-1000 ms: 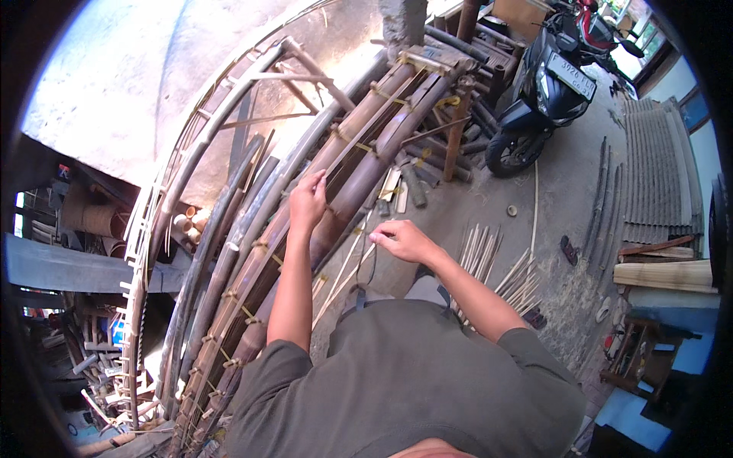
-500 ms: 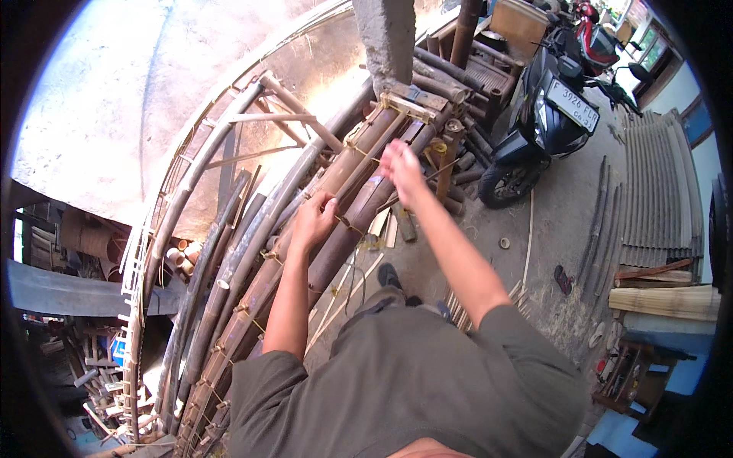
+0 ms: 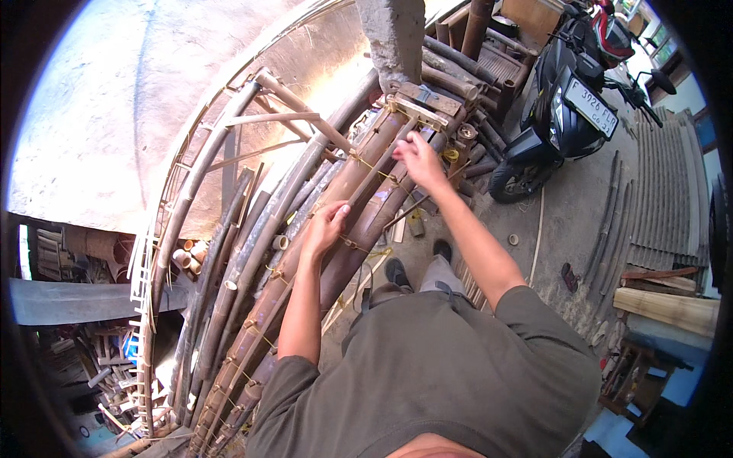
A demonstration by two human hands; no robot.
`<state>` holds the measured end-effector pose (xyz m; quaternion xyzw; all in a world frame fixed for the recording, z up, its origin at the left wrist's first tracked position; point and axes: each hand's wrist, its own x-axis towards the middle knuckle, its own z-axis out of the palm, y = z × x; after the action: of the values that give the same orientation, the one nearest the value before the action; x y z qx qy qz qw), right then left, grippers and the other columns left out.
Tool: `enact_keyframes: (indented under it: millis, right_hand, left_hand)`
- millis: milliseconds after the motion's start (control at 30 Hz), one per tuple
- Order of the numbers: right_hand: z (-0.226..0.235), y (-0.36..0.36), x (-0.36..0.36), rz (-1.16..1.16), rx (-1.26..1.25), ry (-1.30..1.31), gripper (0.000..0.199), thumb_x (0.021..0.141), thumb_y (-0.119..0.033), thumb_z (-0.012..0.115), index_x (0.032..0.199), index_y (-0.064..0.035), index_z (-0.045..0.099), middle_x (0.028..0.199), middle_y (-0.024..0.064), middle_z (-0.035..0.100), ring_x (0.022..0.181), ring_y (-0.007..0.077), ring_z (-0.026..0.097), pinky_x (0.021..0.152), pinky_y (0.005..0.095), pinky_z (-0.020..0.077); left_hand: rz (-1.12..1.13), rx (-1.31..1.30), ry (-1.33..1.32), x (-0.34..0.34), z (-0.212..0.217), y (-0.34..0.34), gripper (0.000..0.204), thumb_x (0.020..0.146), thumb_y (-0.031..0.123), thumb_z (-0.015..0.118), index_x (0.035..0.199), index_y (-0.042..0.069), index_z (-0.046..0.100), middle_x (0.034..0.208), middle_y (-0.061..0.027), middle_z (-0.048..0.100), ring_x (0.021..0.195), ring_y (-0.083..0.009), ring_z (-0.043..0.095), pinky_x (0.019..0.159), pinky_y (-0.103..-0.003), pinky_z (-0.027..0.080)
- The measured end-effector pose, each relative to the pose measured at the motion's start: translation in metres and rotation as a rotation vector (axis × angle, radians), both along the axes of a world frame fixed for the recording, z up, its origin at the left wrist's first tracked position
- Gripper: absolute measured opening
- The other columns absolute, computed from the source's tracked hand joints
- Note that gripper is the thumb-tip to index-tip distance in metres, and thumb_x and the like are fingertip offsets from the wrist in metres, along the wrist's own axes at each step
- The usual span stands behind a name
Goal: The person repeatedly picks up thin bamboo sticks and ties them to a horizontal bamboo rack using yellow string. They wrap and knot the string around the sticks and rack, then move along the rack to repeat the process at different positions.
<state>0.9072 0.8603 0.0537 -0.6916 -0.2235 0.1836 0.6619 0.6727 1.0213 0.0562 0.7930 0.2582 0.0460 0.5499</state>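
The bamboo poles lean in a bundle against the pillar, tied with yellow cord. The left hand rests flat on them, grasping nothing; the right hand, nearer the pillar, pinches the cord. A loose cord may let the poles slide.

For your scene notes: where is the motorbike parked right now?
The black motorbike stands at the head view's upper right, beyond the right hand, beside the stacked bamboo poles.
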Motion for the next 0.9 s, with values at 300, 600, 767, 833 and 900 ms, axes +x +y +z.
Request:
enact_keyframes:
  millis: [300,600,767,833,900]
  right_hand:
    - [-0.076,-0.063,-0.025,0.252,-0.126,0.380,0.018,0.101,-0.019,0.051,0.102,-0.0043,0.060,0.087,0.0036,0.065,0.074,0.0098,0.061,0.069,0.0251,0.0505]
    - [-0.058,-0.058,-0.037,0.316,0.163,1.301,0.022,0.099,-0.027,0.053,0.106,-0.0083,0.062,0.090,0.0025,0.063,0.080,0.0142,0.061,0.077,0.0302,0.0519]
    - [-0.032,0.000,-0.035,-0.263,0.762,0.952,0.015,0.094,-0.027,0.057,0.089,-0.0130,0.057,0.081,0.0013,0.057,0.077,0.0127,0.057,0.078,0.0296,0.0490]
    - [0.016,0.039,-0.072,-0.014,0.640,0.892,0.017,0.094,-0.020,0.055,0.081,-0.0111,0.050,0.081,0.0021,0.053,0.073,0.0163,0.053,0.079,0.0346,0.0499]
    - [0.009,0.090,-0.054,0.495,-0.052,0.202,0.027,0.095,-0.033,0.048,0.095,-0.0106,0.062,0.105,0.0080,0.061,0.100,0.0262,0.057,0.086,0.0435,0.0482]
  left_hand:
    - [0.024,0.496,-0.009,0.067,-0.014,-0.015,0.022,0.089,0.016,0.063,0.104,0.003,0.071,0.098,-0.0223,0.068,0.093,-0.0377,0.067,0.082,-0.041,0.052]
    - [0.239,0.524,0.109,0.109,-0.036,-0.043,0.023,0.092,0.019,0.057,0.108,0.004,0.065,0.099,-0.0207,0.068,0.098,-0.0374,0.064,0.086,-0.048,0.046]
    - [0.318,0.690,0.129,0.120,-0.036,-0.066,0.021,0.093,0.024,0.060,0.108,0.010,0.064,0.096,-0.0118,0.066,0.104,-0.0302,0.056,0.088,-0.049,0.033]
    - [0.204,1.248,0.317,0.113,-0.077,-0.055,0.028,0.091,0.029,0.063,0.109,0.008,0.063,0.096,-0.0125,0.064,0.099,-0.0293,0.054,0.087,-0.048,0.037]
    - [0.167,1.122,0.133,0.109,-0.093,-0.058,0.031,0.091,0.030,0.063,0.109,0.004,0.062,0.097,-0.0162,0.064,0.097,-0.0298,0.056,0.085,-0.047,0.039]
